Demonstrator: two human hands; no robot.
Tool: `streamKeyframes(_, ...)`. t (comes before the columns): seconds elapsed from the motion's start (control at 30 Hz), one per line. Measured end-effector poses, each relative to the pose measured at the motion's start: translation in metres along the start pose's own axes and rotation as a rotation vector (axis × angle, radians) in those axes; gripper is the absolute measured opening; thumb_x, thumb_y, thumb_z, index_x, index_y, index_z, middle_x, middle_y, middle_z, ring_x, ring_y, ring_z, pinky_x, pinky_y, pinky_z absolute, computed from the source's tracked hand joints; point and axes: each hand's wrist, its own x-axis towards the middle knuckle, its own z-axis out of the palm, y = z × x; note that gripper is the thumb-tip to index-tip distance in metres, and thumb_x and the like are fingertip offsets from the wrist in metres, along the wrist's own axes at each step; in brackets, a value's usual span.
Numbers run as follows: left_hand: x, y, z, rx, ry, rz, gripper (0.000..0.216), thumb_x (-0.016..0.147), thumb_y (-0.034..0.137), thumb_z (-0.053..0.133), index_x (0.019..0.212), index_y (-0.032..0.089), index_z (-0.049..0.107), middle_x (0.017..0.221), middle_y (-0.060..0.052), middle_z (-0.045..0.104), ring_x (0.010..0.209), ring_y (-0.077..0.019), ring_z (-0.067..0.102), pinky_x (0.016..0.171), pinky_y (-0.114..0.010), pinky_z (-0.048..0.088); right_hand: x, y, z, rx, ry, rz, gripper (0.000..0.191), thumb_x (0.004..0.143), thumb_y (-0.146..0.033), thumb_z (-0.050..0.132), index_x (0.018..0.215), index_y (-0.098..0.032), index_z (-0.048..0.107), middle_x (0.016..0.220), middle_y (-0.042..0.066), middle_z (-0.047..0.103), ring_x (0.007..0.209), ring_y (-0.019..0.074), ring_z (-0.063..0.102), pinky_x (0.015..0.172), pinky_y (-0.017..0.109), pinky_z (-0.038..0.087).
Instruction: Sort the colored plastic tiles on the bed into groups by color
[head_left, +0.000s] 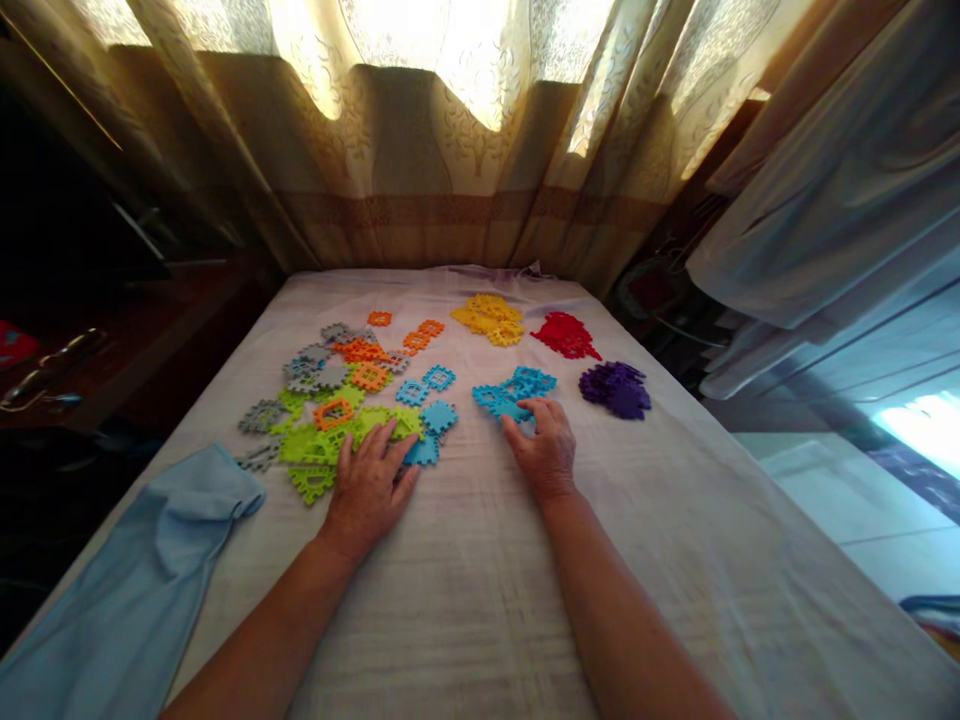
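My left hand lies with its fingers spread over the near right part of a loose group of lime green interlocking tiles. Its fingertips reach a light blue tile at the edge of that group. At a separate small pile of blue tiles, my right hand has its thumb and fingers curled round the near edge of a blue tile. Part of that tile shows between thumb and forefinger; the rest is hidden by the hand.
Grey tiles and orange tiles mix with the green ones. Yellow, red and purple tiles lie in separate piles. A light blue cloth rests at the left edge of the white-covered table; curtains hang behind.
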Motion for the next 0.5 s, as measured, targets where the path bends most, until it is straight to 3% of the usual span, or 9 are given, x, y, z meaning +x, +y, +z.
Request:
streamKeyframes(0.13, 0.001, -0.001, 0.000, 0.002, -0.007, 0.001, 0.042, 0.094, 0.039, 0.046, 0.130, 0.025, 0.062, 0.146, -0.015, 0.051, 0.134, -0.0340, 0.048, 0.112, -0.064, 0.027, 0.003, -0.004, 0.002, 0.184, -0.109, 0.143, 0.026, 0.080, -0.041, 0.060, 0.093, -0.019, 0.066, 0.087, 0.006, 0.066, 0.071, 0.0161, 0.061, 0.063, 0.029, 0.052)
streamKeyframes(0.27, 0.001, 0.000, 0.000, -0.014, 0.019, -0.006, 0.045, 0.093, 0.039, 0.046, 0.134, 0.025, 0.059, 0.147, -0.015, 0.050, 0.135, -0.0350, 0.046, 0.113, -0.063, 0.028, 0.004, -0.010, 0.005, 0.324, -0.207, 0.243, 0.028, 0.079, -0.042, 0.058, 0.091, -0.018, 0.066, 0.082, 0.006, 0.068, 0.066, 0.0149, 0.061, 0.059, 0.027, 0.051)
streamKeyframes(0.4, 0.001, 0.002, 0.001, -0.005, 0.080, 0.031, 0.050, 0.093, 0.036, 0.046, 0.142, 0.025, 0.051, 0.153, -0.015, 0.042, 0.141, -0.0349, 0.038, 0.116, -0.060, 0.026, 0.003, -0.014, 0.006, 0.327, -0.333, 0.160, 0.021, 0.078, -0.037, 0.060, 0.088, -0.019, 0.067, 0.080, 0.004, 0.069, 0.063, 0.0139, 0.060, 0.060, 0.026, 0.051)
streamKeyframes(0.5, 0.001, 0.001, 0.003, 0.009, 0.082, 0.082, 0.048, 0.094, 0.035, 0.045, 0.141, 0.024, 0.052, 0.153, -0.017, 0.041, 0.141, -0.0349, 0.038, 0.115, -0.059, 0.027, 0.002, -0.018, 0.005, 0.252, -0.441, 0.029, 0.016, 0.081, -0.032, 0.062, 0.089, -0.019, 0.068, 0.084, 0.005, 0.070, 0.072, 0.0153, 0.062, 0.071, 0.029, 0.053)
